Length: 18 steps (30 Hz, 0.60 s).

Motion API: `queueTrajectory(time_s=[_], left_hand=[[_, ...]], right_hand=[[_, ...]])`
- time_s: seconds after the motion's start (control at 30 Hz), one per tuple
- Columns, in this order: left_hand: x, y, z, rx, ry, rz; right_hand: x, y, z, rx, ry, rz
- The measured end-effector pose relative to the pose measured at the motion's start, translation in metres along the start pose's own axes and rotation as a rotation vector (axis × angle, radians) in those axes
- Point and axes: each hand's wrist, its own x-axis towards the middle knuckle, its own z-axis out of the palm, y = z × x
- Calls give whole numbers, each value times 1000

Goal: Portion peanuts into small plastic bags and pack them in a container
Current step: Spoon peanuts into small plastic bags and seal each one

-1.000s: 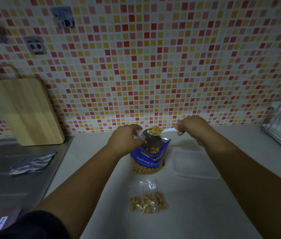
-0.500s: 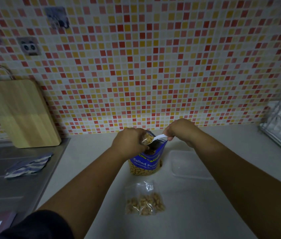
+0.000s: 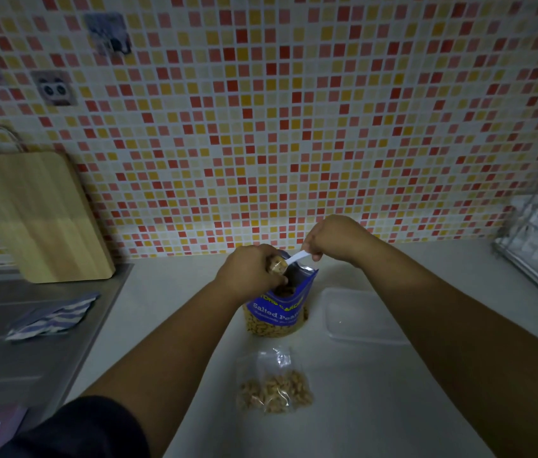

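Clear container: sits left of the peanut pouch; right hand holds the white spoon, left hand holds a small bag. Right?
Not quite. The head view shows the clear container to the right of the peanut pouch, not the left. The rest stands: the right hand holds the white spoon and the left hand holds a small bag.

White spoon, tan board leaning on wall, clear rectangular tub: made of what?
White spoon: likely plastic, matte, uniformly white, thin. Tan board: wood, visible grain and paler strips, dull finish. Clear rectangular tub: probably plastic, translucent, faintly frosted.
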Motion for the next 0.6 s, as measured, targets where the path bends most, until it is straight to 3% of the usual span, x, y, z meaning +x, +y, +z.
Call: queueTrajectory(time_s=[0.27,0.4,0.5,0.6], left_hand=[[5,6,4,-4,-2,27],[6,13,5,-87,50,29],[7,15,6,-196,117,17],[7,18,7,-354,196,-28]], right_hand=[[-12,-3,-9,40,-43,8],[-20,-9,-16,-62,-36,-37],[-25,-9,-21,-80,77,-127],[-39,-12,-28,-224,297,-277]])
